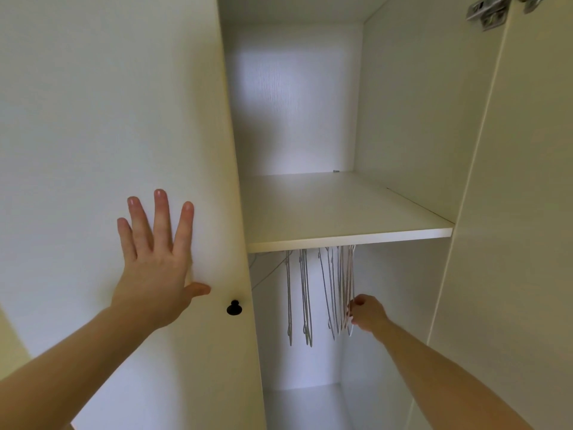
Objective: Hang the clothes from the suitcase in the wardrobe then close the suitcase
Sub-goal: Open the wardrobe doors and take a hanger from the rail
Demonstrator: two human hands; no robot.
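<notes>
Hanger hooks and rail hidden behind shelf (pixel 347 234) front edge; only lower parts of wire hangers (pixel 322 293) show. Hanger count in right-hand bunch unclear, wires overlap. Right hand (pixel 367 311) fingertips hidden behind rightmost hanger wires; which wires it pinches, cannot tell. Hinge (pixel 490 9) cut off by top edge. Both forearms cut off by bottom edge. Wardrobe floor out of frame. Small fitting at shelf back corner (pixel 335 171) too small to identify.
</notes>
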